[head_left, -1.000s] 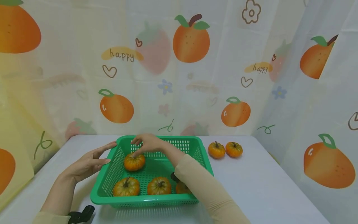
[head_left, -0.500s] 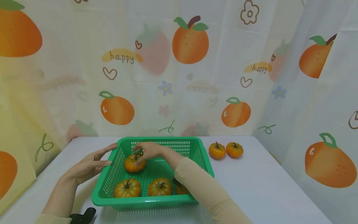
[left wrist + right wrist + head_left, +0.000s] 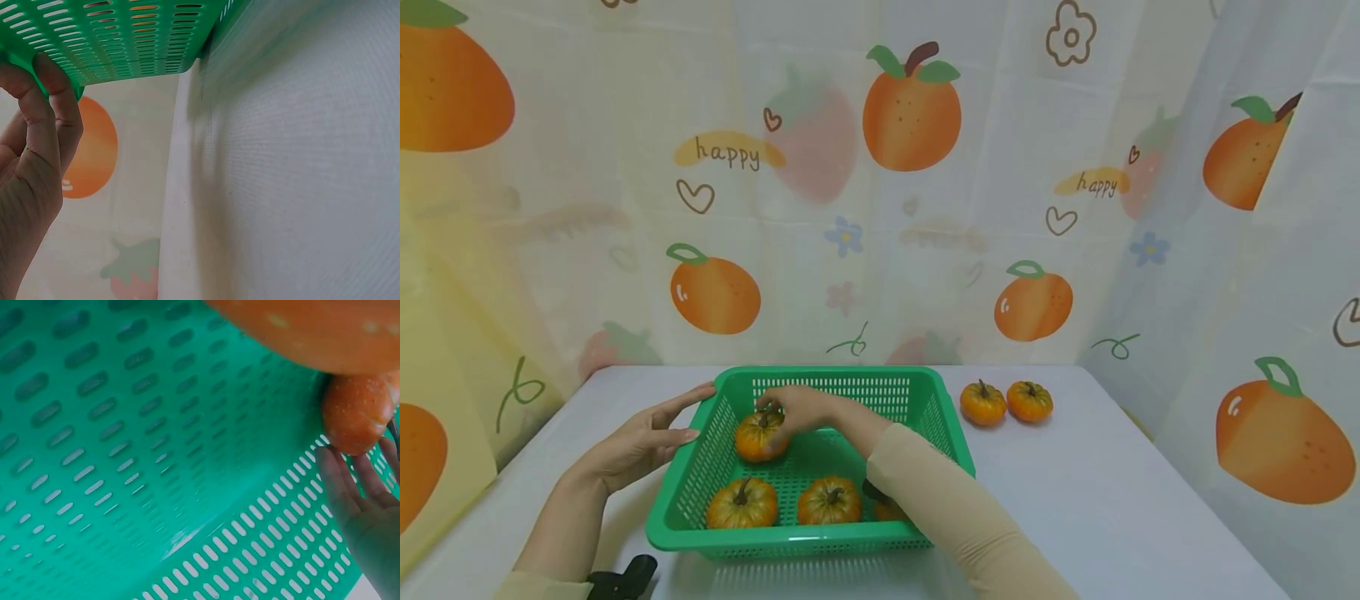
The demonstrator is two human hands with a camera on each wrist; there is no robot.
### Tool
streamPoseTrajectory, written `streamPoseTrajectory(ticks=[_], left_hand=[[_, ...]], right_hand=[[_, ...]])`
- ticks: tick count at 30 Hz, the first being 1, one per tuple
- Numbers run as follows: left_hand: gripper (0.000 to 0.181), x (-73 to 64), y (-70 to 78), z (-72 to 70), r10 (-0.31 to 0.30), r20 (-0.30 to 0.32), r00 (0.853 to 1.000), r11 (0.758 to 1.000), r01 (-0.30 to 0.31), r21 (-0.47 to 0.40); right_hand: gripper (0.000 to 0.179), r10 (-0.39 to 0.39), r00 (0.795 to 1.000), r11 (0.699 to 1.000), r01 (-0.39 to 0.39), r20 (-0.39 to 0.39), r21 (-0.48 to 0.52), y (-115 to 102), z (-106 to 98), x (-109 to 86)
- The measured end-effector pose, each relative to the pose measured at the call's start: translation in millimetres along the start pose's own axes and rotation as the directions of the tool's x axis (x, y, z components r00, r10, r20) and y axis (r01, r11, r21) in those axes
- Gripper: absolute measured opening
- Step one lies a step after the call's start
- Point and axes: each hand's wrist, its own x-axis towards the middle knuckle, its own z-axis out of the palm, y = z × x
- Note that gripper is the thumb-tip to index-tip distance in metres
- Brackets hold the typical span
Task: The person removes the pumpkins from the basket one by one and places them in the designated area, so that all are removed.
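A green plastic basket with slotted walls stands before me. Inside it, at the back left, my right hand grips a small orange pumpkin from its right side, fingers over the top and thumb low. The right wrist view shows that hand's fingertips against the pumpkin. My left hand touches the basket's left rim from outside, fingers extended. In the left wrist view the left hand's fingers meet the rim, under the slotted wall.
Along the basket's front lie a pumpkin, another pumpkin and a third pumpkin partly behind my right sleeve. Two pumpkins sit on the white table right of the basket. A fruit-print curtain hangs behind.
My right hand has come down from the pumpkin's top, and its fingers and thumb have closed around its side. The left hand stays at the rim. The head view has shifted slightly.
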Motion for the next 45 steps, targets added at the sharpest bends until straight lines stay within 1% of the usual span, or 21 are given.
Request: streamPoseTrajectory(ticks=[8, 15, 19, 28, 31, 36, 40, 45], left_hand=[[0.068, -1.3, 1.8, 1.3, 0.007, 0.007, 1.0, 1.0, -0.007, -0.012], [0.069, -1.8, 1.7, 1.3, 0.017, 0.013, 1.0, 1.0, -0.017, -0.02], [0.069, -1.4, 1.6, 1.9, 0.015, 0.01, 1.0, 1.0, -0.015, -0.02], [0.07, 0.1, -0.8, 1.7, 0.007, 0.0, 1.0, 1.0, -0.007, -0.021], [0.069, 0.2, -1.6, 1.4, 0.006, -0.002, 1.0, 1.0, -0.006, -0.017], [0.068, -0.5, -1.1, 0.8, 0.01, -0.002, 1.0, 1.0, -0.01, -0.013], [0.068, -1.0, -0.5, 0.6, 0.019, -0.001, 1.0, 1.0, -0.019, -0.01], [0.068, -0.9, -0.1, 1.5, 0.024, 0.007, 1.0, 1.0, -0.024, -0.013]], right_hand=[[0.072, -0.005, 1.0, 0.999, 0.006, 0.014, -0.039, -0.1, 2.4, 1.3], [0.071, 0.012, 0.999, 1.0, -0.012, 0.046, 0.007, -0.8, 2.8, -0.8], [0.075, 0.0, 0.998, 1.0, -0.001, 0.065, 0.015, -0.5, 3.6, -1.8], [0.073, -0.047, 0.996, 0.995, 0.053, 0.072, -0.087, -0.5, 3.1, -0.7], [0.073, -0.051, 0.997, 0.993, 0.058, 0.066, -0.102, -1.6, -0.9, -2.1], [0.073, -0.028, 0.998, 0.997, 0.033, 0.059, -0.075, -2.9, -11.6, -5.2], [0.073, -0.013, 0.999, 0.998, 0.015, 0.036, -0.059, -2.2, -20.2, -8.5], [0.073, 0.001, 1.0, 1.0, -0.001, 0.02, 0.009, -0.2, -31.0, -16.3]])
